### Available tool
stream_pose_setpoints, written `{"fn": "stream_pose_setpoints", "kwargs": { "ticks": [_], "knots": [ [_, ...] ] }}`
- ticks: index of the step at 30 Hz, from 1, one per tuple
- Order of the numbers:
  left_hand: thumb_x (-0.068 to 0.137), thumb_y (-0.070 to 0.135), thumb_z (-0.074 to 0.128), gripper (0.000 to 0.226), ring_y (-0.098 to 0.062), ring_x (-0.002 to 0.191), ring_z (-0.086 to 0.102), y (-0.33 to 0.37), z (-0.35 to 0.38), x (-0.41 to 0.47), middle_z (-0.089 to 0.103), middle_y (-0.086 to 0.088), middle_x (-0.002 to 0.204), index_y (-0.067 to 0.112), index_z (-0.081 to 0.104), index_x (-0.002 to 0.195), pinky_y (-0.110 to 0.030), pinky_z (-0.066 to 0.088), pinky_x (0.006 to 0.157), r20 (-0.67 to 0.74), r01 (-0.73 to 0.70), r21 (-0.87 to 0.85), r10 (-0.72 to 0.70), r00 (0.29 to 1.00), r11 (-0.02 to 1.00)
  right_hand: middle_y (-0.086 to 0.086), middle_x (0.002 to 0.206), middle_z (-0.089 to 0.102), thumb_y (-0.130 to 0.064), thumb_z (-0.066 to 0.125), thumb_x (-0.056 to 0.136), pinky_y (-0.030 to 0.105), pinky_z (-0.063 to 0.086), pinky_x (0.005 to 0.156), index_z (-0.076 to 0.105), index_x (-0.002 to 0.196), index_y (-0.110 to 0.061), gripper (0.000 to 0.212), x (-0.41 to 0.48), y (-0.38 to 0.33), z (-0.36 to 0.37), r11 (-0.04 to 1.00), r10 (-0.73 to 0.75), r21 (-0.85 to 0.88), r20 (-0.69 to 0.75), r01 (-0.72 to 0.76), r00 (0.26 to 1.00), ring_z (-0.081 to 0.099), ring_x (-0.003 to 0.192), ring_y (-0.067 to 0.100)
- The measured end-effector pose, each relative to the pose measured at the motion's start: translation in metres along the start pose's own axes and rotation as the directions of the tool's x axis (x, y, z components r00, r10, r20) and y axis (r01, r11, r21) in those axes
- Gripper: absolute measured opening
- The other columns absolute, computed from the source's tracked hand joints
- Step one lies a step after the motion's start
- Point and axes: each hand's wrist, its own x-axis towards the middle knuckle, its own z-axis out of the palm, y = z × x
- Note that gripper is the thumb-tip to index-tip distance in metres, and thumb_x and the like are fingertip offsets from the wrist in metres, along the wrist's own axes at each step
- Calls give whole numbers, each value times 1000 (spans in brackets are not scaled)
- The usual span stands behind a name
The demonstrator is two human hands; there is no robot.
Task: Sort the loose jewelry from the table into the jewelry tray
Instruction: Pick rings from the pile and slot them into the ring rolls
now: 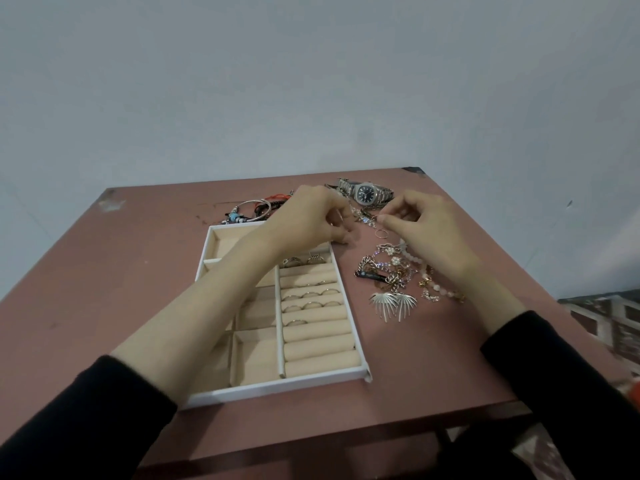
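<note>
A white jewelry tray (pixel 277 386) with beige lining lies on the reddish table (pixel 104 289). Several rings (pixel 308 296) sit in its roll slots, and two pieces (pixel 304 260) lie at the top of that column. My left hand (pixel 308 216) hovers over the tray's far right corner with curled fingers. My right hand (pixel 420 223) is just right of it. Between the fingertips of both hands stretches a small silver chain (pixel 363 218), pinched at each end. A thin ring (pixel 381 233) lies on the table below it.
A tangled pile of chains and bracelets (pixel 391 271) lies right of the tray, with two fan-shaped silver earrings (pixel 393 303) and a pink bead bracelet (pixel 427 275). A steel watch (pixel 367 194) sits at the far edge. A bangle and cords (pixel 254 208) lie behind the tray.
</note>
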Motion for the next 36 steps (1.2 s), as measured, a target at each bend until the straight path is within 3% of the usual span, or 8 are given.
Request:
{"fn": "stream_pose_setpoints", "kwargs": {
  "ticks": [4, 10, 13, 19, 23, 26, 32, 36],
  "knots": [
    [71, 23, 78, 9, 4, 55, 51, -2, -11, -36, 60, 12, 62, 21, 73, 78, -10, 36, 54, -65, 29, -13, -30, 997, 999, -2, 67, 63, -9, 69, 80, 21, 48, 58, 66, 75, -14, 7, -19, -15, 8, 996, -43, 87, 98, 34, 994, 53, 59, 7],
    [71, 24, 78, 6, 3, 58, 51, 7, -26, -85, 63, 9, 62, 23, 74, 76, -8, 36, 55, -91, 88, -116, -99, 991, 989, -12, 56, 58, -5, 70, 80, 10, 35, 49, 63, 71, -19, 18, -46, -32, 17, 963, -138, 258, 236, 75, 962, 46, 50, 0],
    [70, 21, 79, 8, 0, 59, 51, 14, -23, -98, 67, 5, 65, 19, 73, 75, -8, 36, 54, -16, 84, -147, -87, 996, 986, -19, 53, 56, -4, 71, 79, 8, 35, 51, 63, 71, -19, 18, -51, -32, 19, 968, -171, 224, 269, 111, 948, 48, 49, -2],
    [70, 21, 79, 6, 1, 61, 51, 18, -19, -104, 67, 6, 63, 21, 73, 72, -16, 40, 57, 32, 63, -80, -60, 998, 995, -16, 51, 57, -5, 71, 79, 12, 35, 51, 63, 70, -22, 21, -49, -29, 20, 966, -163, 240, 275, 96, 948, 47, 48, 0],
    [71, 17, 78, 6, 14, 63, 51, 25, -20, -106, 50, 22, 55, 15, 73, 73, -5, 37, 58, 41, 24, 14, -25, 999, 1000, -16, 51, 57, -4, 71, 79, 12, 35, 52, 63, 70, -21, 20, -49, -28, 20, 967, -171, 234, 274, 106, 946, 47, 48, 1],
    [71, 15, 78, 6, 15, 61, 49, 26, -18, -106, 44, 25, 54, 13, 72, 71, -1, 34, 59, 25, -14, 63, 13, 1000, 998, -19, 50, 55, -4, 71, 78, 10, 35, 51, 63, 70, -20, 20, -49, -29, 20, 969, -178, 213, 268, 122, 947, 47, 47, -1],
    [73, 19, 73, 4, 9, 59, 49, 27, -18, -110, 47, 25, 54, 23, 75, 74, -9, 38, 58, 56, -7, 103, 1, 998, 995, -21, 53, 55, -5, 73, 77, 8, 35, 54, 66, 72, -14, 13, -52, -32, 19, 976, -175, 176, 262, 132, 949, 48, 51, -2],
    [77, 27, 70, 9, 5, 61, 49, 29, -22, -110, 51, 26, 58, 33, 75, 82, -21, 44, 64, 110, 8, 101, -19, 994, 995, -11, 59, 58, -5, 73, 77, 16, 38, 55, 65, 70, -15, 14, -55, -36, 16, 971, -188, 195, 284, 135, 940, 45, 53, 0]
  ]
}}
